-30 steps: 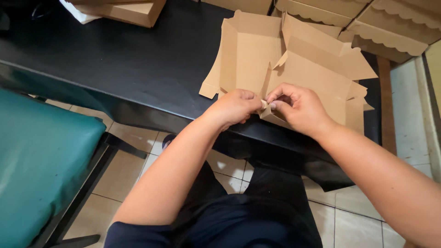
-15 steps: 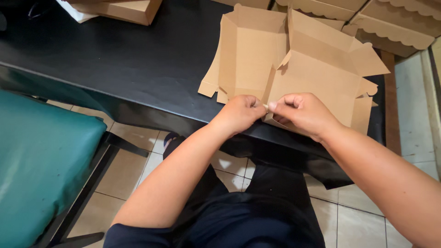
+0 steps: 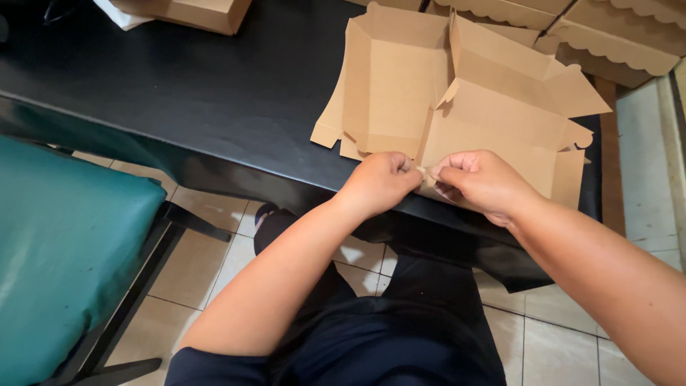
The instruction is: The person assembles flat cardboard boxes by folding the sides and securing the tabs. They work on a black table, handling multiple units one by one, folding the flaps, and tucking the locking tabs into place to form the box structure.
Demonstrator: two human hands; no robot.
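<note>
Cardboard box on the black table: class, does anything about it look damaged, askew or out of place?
Nothing stands out. The cardboard box lies part-folded on the black table, untorn, while the left hand and right hand pinch its near edge.

Both forearms are bare from the elbows down to the left hand [image 3: 380, 183] and right hand [image 3: 480, 182], with no watch, ring or glove. Below the black table [image 3: 214, 100] edge, dark navy clothing covers the lap; a short dark sleeve shows on the left arm.
</note>
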